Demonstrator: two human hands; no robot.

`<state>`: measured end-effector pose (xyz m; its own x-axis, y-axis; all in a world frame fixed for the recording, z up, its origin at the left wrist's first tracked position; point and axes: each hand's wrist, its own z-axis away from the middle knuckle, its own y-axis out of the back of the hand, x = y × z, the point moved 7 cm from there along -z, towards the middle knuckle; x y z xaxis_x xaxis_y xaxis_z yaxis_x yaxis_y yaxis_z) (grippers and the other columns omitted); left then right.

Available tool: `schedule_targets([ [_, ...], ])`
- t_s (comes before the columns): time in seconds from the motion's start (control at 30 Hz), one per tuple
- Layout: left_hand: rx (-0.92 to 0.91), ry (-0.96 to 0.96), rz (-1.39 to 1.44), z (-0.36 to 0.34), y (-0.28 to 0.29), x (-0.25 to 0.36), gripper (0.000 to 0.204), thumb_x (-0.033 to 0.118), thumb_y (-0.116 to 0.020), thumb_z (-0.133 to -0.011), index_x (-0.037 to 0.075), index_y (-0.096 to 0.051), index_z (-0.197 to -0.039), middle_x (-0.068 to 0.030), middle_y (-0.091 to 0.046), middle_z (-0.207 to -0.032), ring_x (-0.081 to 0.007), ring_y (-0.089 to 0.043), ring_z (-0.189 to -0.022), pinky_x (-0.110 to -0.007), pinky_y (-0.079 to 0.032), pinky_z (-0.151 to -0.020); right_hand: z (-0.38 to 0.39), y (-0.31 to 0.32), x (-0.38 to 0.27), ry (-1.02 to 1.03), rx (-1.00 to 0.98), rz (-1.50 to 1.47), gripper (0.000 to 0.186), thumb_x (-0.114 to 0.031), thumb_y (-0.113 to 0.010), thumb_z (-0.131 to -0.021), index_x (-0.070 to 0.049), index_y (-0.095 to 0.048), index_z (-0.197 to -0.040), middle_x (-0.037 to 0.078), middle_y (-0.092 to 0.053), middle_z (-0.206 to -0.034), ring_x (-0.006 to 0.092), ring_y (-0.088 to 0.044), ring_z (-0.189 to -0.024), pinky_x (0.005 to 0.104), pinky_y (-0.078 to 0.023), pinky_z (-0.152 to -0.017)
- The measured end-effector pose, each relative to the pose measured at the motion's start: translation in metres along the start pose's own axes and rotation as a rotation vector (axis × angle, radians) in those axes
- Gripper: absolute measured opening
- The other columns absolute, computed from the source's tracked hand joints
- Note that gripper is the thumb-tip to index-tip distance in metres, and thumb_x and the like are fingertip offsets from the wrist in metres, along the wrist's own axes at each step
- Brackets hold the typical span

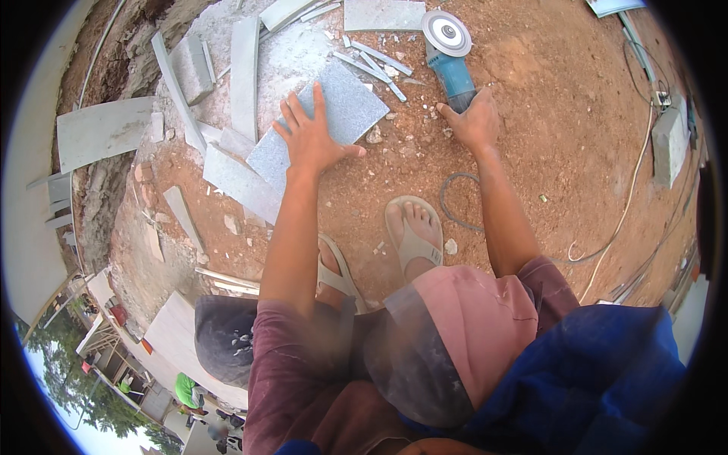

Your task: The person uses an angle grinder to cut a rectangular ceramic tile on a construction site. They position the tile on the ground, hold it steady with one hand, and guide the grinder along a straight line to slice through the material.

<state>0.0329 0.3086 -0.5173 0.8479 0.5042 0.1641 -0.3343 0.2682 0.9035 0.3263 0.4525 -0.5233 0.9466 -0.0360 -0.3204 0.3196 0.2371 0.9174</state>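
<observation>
My left hand [311,142] lies on a square grey stone tile [350,105], fingers spread and thumb out past its near edge. To the right, my right hand [478,123] is closed round the black rear end of a teal angle grinder [453,74]; its fingers are partly hidden. The grinder rests on the dirt with its round pale disc [446,34] at the far end, facing up. Another grey slab [241,182] sits partly under the tile's left side. Narrow cut strips [373,64] of stone lie between the tile and the grinder.
Several grey slabs [105,130] and offcuts lie left and beyond, amid pale dust. A dark cable [449,199] loops near my sandalled foot [415,227]. A white cord [631,199] runs along the right, by a grey block [669,148]. Other people [186,390] are far off at lower left.
</observation>
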Motion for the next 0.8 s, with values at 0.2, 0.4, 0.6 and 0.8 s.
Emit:
schedule_targets([
  [0.2,0.055,-0.031,-0.019,-0.001,0.006,0.001,0.157,0.053,-0.101,-0.043,0.02,-0.013,-0.169,-0.0402,-0.02,-0.163,-0.0541,-0.018,-0.154,-0.069,-0.01,-0.123,-0.005,-0.005,0.005,-0.025,-0.057,0.017,0.075,-0.05,-0.089,-0.075,0.004,-0.056,-0.114,0.024,-0.068,-0.112,0.0419,-0.065,-0.111,0.0517,-0.052,-0.094],
  [0.4,0.103,-0.074,-0.058,-0.004,0.005,0.0,0.15,0.052,-0.1,-0.047,0.017,-0.019,-0.168,-0.0412,-0.027,-0.158,-0.0548,-0.027,-0.147,-0.065,-0.016,-0.123,-0.005,-0.002,0.003,-0.041,-0.091,0.032,0.075,-0.051,-0.088,-0.076,0.003,-0.057,-0.116,0.025,-0.069,-0.115,0.0418,-0.067,-0.111,0.0521,-0.053,-0.093],
  [0.6,0.151,-0.097,-0.06,-0.001,0.01,0.003,0.147,0.05,-0.099,-0.048,0.013,-0.022,-0.167,-0.0437,-0.03,-0.153,-0.0575,-0.031,-0.141,-0.064,-0.022,-0.12,-0.004,-0.003,0.007,-0.025,-0.075,0.015,0.076,-0.051,-0.088,-0.075,0.003,-0.056,-0.118,0.025,-0.069,-0.116,0.0416,-0.067,-0.111,0.052,-0.053,-0.094],
  [0.8,0.291,-0.188,0.033,0.013,0.01,-0.003,0.146,0.048,-0.1,-0.047,0.011,-0.022,-0.165,-0.0426,-0.03,-0.15,-0.0572,-0.033,-0.137,-0.067,-0.024,-0.116,0.0,0.0,0.008,-0.019,-0.06,-0.007,0.08,-0.053,-0.089,-0.074,0.004,-0.055,-0.12,0.025,-0.068,-0.117,0.0414,-0.067,-0.11,0.0518,-0.054,-0.091],
])
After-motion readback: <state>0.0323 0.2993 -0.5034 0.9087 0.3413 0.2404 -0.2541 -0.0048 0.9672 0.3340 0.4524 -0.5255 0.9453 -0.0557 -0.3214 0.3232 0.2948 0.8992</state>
